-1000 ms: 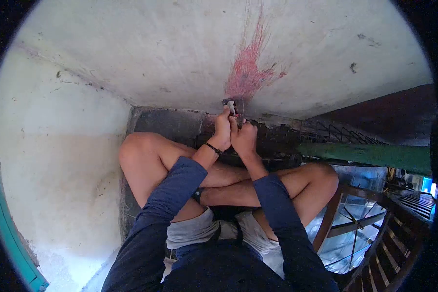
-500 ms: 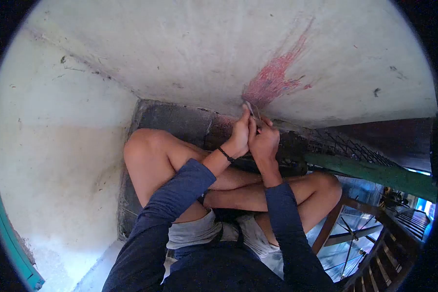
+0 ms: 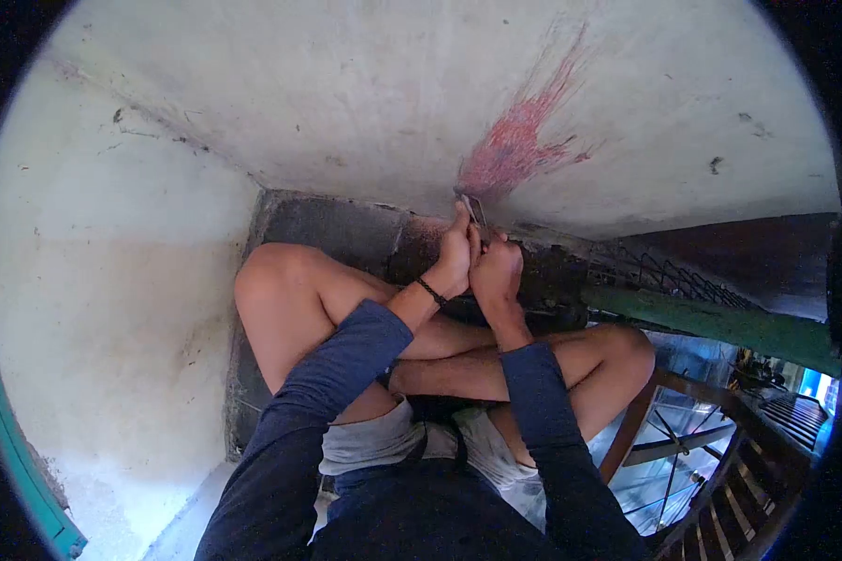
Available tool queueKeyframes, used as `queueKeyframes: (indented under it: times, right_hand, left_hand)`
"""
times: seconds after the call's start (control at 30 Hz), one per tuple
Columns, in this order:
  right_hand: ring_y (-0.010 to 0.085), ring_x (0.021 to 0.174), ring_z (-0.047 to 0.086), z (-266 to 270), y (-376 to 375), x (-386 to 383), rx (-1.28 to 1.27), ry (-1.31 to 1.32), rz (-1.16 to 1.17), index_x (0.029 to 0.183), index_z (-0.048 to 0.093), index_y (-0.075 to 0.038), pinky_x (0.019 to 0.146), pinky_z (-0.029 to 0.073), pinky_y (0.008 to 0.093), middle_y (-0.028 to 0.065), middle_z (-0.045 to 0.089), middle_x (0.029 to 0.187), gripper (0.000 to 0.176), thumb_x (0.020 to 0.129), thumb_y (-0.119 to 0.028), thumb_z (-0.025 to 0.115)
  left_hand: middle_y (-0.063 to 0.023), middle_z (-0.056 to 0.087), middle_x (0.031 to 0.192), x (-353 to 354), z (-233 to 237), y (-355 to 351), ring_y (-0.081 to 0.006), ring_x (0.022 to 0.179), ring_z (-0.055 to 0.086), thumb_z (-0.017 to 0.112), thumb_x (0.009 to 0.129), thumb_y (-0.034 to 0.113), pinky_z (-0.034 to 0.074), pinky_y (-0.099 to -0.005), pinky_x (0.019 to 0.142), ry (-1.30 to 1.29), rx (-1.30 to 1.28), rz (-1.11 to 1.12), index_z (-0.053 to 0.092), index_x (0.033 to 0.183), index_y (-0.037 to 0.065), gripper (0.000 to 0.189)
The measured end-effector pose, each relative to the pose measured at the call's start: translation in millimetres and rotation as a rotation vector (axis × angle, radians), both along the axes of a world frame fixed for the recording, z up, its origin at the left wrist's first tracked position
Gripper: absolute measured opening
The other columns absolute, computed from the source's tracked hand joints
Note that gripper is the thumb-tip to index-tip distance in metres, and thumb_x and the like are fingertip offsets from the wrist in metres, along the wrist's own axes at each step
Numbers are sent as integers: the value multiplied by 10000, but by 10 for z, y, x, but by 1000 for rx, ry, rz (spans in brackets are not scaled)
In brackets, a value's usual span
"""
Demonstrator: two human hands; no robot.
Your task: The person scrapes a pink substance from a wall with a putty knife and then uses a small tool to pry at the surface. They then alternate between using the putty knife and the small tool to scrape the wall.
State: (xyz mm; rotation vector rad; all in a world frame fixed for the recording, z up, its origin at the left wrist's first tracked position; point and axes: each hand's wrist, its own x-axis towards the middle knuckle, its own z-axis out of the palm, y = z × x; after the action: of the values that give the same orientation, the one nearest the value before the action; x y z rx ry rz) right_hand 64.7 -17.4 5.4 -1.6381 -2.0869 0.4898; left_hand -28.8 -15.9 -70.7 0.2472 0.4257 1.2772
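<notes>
Close together, my two hands meet near the foot of the pale wall [image 3: 365, 112], just below a red stain [image 3: 519, 145]. My left hand [image 3: 455, 251], with a black bracelet [image 3: 432, 292] at its wrist, is closed around a small thin piece whose light tip shows above the fingers. Against it, my right hand [image 3: 497, 271] is closed on a slim metal tool [image 3: 478, 211] that points up toward the wall. The fingers hide most of both items, so their exact shapes cannot be made out.
My crossed legs [image 3: 285, 290] rest on a dark tiled floor [image 3: 332, 224]. A green bar [image 3: 711, 323] and a wire rack [image 3: 678, 276] lie to the right, above a brown slatted wooden piece [image 3: 739, 486]. Green trim [image 3: 9, 421] runs along the left wall.
Both hands have shifted slightly left, and the right hand has turned a little against the left. The metal tool now shows more clearly between them. The view has moved slightly.
</notes>
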Motion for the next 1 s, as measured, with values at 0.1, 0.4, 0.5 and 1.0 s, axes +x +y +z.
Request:
queueKeyframes:
  times: [0.1,0.4,0.5,1.0]
  right_hand:
    - [402,613,626,-5,33,6,258,197,55,920,673,-7,546,510,467,229,622,696,282,907,-266,563]
    - [401,679,636,-32,-3,13,151,213,15,933,670,-15,593,516,472,242,628,752,281,898,-274,568]
    - [411,695,634,-116,-39,22,-16,9,-27,952,665,-15,595,516,474,247,634,819,283,893,-275,570]
    - [435,638,611,-207,-17,22,193,180,37,916,668,-36,563,499,496,243,616,703,267,906,-280,559]
  left_hand:
    - [-120,626,775,120,536,12,-228,729,583,289,977,561,477,-339,716,157,-171,124,514,827,84,549]
    - [-107,618,745,110,236,20,-206,664,546,323,982,537,455,-324,667,255,-170,115,502,797,101,507]
    - [-80,574,684,105,115,-12,-191,638,524,332,979,542,443,-318,640,260,-209,116,495,785,111,499]
    - [-115,651,827,74,-129,54,-211,724,580,288,974,571,471,-333,708,340,-153,41,496,794,97,548]
